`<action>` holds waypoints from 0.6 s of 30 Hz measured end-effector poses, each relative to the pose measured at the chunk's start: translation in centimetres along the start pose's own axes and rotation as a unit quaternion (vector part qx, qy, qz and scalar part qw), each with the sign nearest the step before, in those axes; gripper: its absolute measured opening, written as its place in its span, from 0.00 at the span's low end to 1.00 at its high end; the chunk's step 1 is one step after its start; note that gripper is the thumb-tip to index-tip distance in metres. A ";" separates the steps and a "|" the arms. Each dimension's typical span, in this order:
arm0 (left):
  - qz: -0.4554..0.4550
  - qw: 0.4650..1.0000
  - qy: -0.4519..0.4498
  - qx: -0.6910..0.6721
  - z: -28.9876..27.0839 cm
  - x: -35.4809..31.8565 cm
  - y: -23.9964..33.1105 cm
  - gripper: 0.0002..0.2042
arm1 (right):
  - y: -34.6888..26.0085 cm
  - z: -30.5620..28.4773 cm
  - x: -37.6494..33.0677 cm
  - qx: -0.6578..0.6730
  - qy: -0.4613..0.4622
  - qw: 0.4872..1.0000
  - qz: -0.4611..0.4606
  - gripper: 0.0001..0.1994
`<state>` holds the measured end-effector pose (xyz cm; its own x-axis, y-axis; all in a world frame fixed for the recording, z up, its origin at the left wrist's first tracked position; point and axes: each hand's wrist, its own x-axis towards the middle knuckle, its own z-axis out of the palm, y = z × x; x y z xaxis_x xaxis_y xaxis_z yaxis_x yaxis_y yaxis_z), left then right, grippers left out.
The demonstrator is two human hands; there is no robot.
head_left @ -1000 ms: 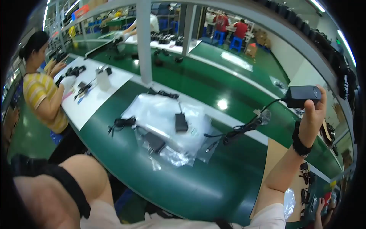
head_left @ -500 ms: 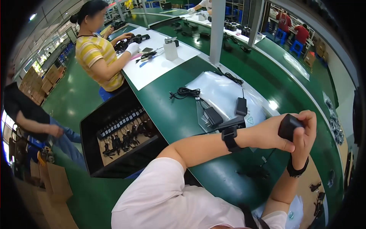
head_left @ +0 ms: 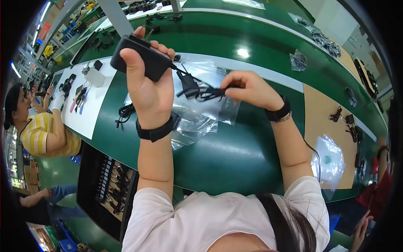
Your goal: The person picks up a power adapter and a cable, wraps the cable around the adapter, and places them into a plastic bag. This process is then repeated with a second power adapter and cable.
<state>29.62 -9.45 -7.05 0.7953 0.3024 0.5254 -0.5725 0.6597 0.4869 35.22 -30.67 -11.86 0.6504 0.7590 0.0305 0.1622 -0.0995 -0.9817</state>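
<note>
My left hand [head_left: 149, 90] is raised over the green table [head_left: 226, 155] and grips a black power adapter [head_left: 140, 56]. Its thin black cable [head_left: 197, 88] runs to the right into my right hand [head_left: 247, 88], which pinches a bunched part of it. Under both hands lies a pile of clear plastic bags [head_left: 197, 117] with another black adapter [head_left: 189, 86] on top. A small coiled black cable [head_left: 124, 114] lies at the bags' left edge. Both wrists wear black bands.
A person in a yellow striped shirt [head_left: 40, 134] works at the left beside a white mat [head_left: 90, 103] with small parts. A black bin of adapters [head_left: 105, 189] stands below the table edge. A tan mat [head_left: 331, 126] with a clear bag [head_left: 329, 161] lies at the right.
My view has swung back over the table. My left hand has taken the adapter and lifted it, while my right hand has moved along to the cable.
</note>
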 end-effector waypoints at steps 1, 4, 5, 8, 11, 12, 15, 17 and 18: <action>0.009 1.000 0.002 0.014 0.1 0.0 0.2 0.30 | -0.3 0.7 -0.1 -0.035 -0.014 0.999 -0.001 0.13; 0.004 1.000 0.018 -0.024 0.5 0.0 0.1 0.29 | 0.3 2.0 0.6 0.076 -0.065 0.990 -0.098 0.20; 0.011 0.999 0.025 -0.031 0.4 0.1 0.1 0.29 | -0.2 1.9 0.2 0.070 -0.027 0.992 -0.100 0.21; -0.027 1.000 0.010 -0.011 -0.6 0.4 0.3 0.24 | 0.9 0.8 0.1 0.233 0.090 0.963 -0.101 0.22; -0.147 0.974 -0.094 0.147 -0.2 -0.4 -0.9 0.17 | 0.8 -0.2 0.1 0.320 0.143 0.924 -0.151 0.30; -0.199 0.959 -0.061 0.192 0.7 -1.2 -1.8 0.17 | 0.5 -0.1 0.3 0.299 0.151 0.927 -0.167 0.34; -0.276 0.942 -0.050 0.182 1.4 -2.7 -4.7 0.18 | -0.3 0.8 0.2 0.320 0.162 0.911 -0.202 0.34; -0.252 0.953 -0.048 0.163 2.0 -3.3 -5.7 0.19 | -0.3 0.6 -0.1 0.316 0.163 0.911 -0.208 0.34; -0.255 0.953 -0.053 0.158 1.9 -3.4 -5.8 0.19 | -0.3 0.7 -0.3 0.299 0.181 0.914 -0.208 0.32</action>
<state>29.91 -15.61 -10.33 0.9710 -0.0841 0.2239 -0.1620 0.4575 0.8743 34.44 -30.47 -11.66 0.8453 0.3776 0.3779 0.0871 0.6005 -0.7949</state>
